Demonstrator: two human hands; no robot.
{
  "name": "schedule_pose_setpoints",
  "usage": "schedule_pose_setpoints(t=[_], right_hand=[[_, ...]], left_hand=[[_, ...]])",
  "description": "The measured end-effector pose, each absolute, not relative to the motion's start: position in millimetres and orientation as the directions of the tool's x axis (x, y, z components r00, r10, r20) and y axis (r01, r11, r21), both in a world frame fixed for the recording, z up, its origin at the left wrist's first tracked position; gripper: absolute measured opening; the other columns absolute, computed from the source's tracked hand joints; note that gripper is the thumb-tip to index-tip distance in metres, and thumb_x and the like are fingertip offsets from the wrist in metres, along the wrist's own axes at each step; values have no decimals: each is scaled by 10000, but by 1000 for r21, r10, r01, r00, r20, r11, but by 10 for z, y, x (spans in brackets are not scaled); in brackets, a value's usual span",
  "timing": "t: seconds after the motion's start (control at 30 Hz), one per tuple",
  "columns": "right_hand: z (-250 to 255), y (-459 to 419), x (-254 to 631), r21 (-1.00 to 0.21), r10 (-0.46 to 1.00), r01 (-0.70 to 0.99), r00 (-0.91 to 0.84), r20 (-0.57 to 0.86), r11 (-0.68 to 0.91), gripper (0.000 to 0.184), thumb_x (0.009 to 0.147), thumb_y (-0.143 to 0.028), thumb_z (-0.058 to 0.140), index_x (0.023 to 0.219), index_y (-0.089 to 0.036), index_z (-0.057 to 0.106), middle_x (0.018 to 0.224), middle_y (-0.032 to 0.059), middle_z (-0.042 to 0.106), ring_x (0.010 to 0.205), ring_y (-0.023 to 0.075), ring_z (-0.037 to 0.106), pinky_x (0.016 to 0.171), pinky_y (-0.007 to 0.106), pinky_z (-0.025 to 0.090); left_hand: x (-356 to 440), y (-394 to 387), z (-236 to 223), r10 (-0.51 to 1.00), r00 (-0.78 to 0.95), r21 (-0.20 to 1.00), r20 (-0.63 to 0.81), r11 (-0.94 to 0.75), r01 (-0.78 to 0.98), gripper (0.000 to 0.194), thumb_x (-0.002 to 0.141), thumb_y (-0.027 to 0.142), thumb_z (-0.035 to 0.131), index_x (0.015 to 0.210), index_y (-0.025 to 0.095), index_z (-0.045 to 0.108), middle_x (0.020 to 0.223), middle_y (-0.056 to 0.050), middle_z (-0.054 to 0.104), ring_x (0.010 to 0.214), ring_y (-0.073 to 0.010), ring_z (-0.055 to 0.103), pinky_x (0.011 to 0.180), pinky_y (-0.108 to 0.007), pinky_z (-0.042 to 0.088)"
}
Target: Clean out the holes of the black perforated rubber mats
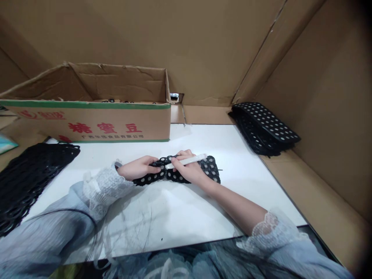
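Observation:
A black fabric piece with white polka dots (210, 166) lies on the white table in front of me, gathered narrow near its middle. My left hand (139, 167) pinches its left part, where a dark strip or loop shows between thumb and fingers. My right hand (188, 168) is closed around a slim white pen-like tool (196, 159), whose tip points left at the gathered middle. That hand also rests on the fabric's right part. What the tool's tip touches is too small to make out. A thin dark end sticks out from the fabric's right edge.
A cardboard box (122, 124) with red lettering stands at the back left, small dark items inside. Black looped cords or straps (31, 174) are heaped at the left. Folded polka-dot pieces (266, 124) are stacked at the back right. Cardboard walls (203, 50) enclose the table (238, 147).

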State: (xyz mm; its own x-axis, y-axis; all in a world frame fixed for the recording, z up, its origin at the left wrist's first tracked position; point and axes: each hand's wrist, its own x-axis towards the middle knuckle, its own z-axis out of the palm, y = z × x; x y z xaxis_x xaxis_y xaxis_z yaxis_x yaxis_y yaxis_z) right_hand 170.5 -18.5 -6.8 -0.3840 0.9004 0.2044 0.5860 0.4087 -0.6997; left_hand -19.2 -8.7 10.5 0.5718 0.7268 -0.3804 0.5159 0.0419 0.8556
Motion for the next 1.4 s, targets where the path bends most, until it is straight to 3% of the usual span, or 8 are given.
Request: schedule_pose_setpoints(t=[0.2, 0.33, 0.53, 0.73, 0.97, 1.2, 1.4], right_hand=[[-106, -283, 1638, -521, 890, 721, -381, 252, 456, 361, 848, -336, 356, 595, -187, 566, 789, 36, 496, 850, 175, 363, 759, 351, 262], [-150, -297, 1583, -381, 864, 779, -408, 294, 497, 307, 842, -329, 362, 650, -189, 556, 805, 54, 474, 856, 197, 341, 733, 363, 244], [-155, -204, 1561, -279, 847, 815, -414, 334, 508, 300, 850, -342, 337, 716, -190, 557, 831, 79, 464, 869, 223, 329, 726, 375, 235], [-151, -166, 1628, -447, 878, 758, -374, 300, 476, 330, 839, -356, 371, 627, -191, 563, 774, 46, 483, 845, 191, 342, 714, 339, 253], [-1, -154, 1699, -634, 905, 649, -350, 241, 420, 362, 816, -324, 407, 500, -175, 500, 708, 25, 525, 799, 164, 384, 723, 318, 304], [139, -121, 1807, -820, 908, 484, -407, 100, 307, 336, 790, -285, 408, 472, -184, 448, 627, 2, 530, 764, 144, 465, 756, 285, 354], [114, -153, 1811, -863, 901, 436, -431, 51, 257, 354, 805, -326, 404, 498, -184, 512, 698, 8, 532, 814, 137, 483, 810, 276, 346]], left_hand=[[-177, -136, 108, 764, 521, 850, -379, 66, 522, 240, 692, 322, 467, 832, 137, 530, 785, -17, 580, 712, -161, 525, 636, -233, 401], [-101, -194, 57, 844, 404, 840, -354, 97, 533, 151, 703, 280, 418, 718, 142, 477, 602, 15, 497, 506, -107, 445, 462, -204, 329], [-36, -223, 42, 928, 299, 860, -221, 40, 510, 150, 710, 282, 437, 639, 151, 416, 521, 44, 395, 444, -70, 357, 421, -188, 267], [-96, -165, 53, 877, 366, 852, -310, 86, 516, 163, 706, 305, 450, 647, 153, 445, 553, 23, 477, 455, -91, 428, 416, -196, 312], [-134, -103, 143, 879, 378, 849, -292, 56, 526, 167, 666, 256, 509, 779, 141, 553, 723, 10, 582, 648, -132, 525, 582, -216, 398], [-165, -120, 185, 614, 654, 897, -443, 297, 328, 179, 631, 230, 595, 787, 144, 581, 756, 2, 612, 676, -133, 549, 651, -233, 420], [-174, -143, 87, 580, 686, 882, -439, 424, 206, 205, 649, 205, 603, 842, 140, 582, 772, -15, 618, 689, -141, 557, 669, -250, 424]])
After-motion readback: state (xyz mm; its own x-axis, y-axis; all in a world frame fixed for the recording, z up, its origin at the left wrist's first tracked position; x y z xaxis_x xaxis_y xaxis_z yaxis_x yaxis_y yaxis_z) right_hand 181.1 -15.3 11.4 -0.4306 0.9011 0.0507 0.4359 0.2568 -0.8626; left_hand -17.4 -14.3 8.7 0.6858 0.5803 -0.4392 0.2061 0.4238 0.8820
